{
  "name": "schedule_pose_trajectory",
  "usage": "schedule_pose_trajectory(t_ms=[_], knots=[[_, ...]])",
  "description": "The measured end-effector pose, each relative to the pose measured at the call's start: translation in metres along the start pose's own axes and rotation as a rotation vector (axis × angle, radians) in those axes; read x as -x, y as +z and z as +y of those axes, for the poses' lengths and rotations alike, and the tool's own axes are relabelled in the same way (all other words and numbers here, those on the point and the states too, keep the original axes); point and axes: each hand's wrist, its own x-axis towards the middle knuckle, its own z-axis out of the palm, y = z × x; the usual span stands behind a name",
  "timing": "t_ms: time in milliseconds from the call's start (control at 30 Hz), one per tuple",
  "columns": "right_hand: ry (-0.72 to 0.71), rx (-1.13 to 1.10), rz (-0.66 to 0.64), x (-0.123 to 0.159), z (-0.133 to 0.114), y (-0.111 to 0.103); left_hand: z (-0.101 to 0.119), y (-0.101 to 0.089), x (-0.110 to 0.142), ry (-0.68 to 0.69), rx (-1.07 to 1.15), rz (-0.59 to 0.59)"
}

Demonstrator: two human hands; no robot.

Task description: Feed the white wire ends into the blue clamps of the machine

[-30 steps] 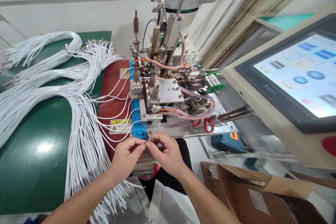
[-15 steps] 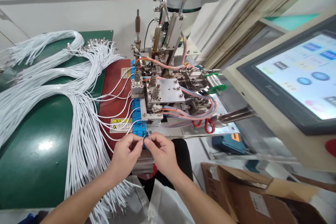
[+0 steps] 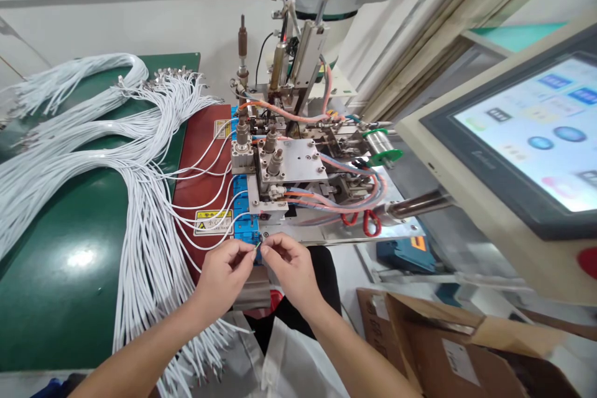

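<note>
My left hand (image 3: 227, 270) is closed in a pinch on the end of a cable, and a short bit of thin green wire (image 3: 257, 246) sticks out from its fingertips. Right beside it, my right hand (image 3: 291, 270) is also pinched, thumb against forefinger, close to the wire's tip; what lies between those fingers is hidden. Just beyond the fingertips is the row of blue clamps (image 3: 244, 224) along the machine's edge. Several white cables (image 3: 205, 207) run across the red board (image 3: 193, 183) into these clamps.
Bundles of white cables (image 3: 149, 249) cover much of the green table (image 3: 60, 311) on the left. A machine (image 3: 298, 161) with a wire spool (image 3: 380, 148) stands ahead. At right are a touchscreen panel (image 3: 527, 130) and an opened cardboard box (image 3: 433, 348).
Both hands have shifted slightly up and left from a second ago. The fingertips have parted a little, and the green wire now shows between them.
</note>
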Motion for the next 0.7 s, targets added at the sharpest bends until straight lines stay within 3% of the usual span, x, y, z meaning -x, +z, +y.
schedule_pose_trajectory(t_ms=[133,400,700], knots=[[0.005,0.006,0.002,-0.0002,-0.0021,0.0002,-0.0011,0.0004,-0.0006,0.042,-0.026,-0.023],[0.130,-0.103,0.019,-0.0018,-0.0006,0.0017,-0.0038,0.0010,0.0006,-0.004,0.027,0.026],[0.085,-0.070,0.033,-0.0032,0.0000,-0.0019,-0.0034,0.0009,-0.0019,0.062,-0.032,0.004]])
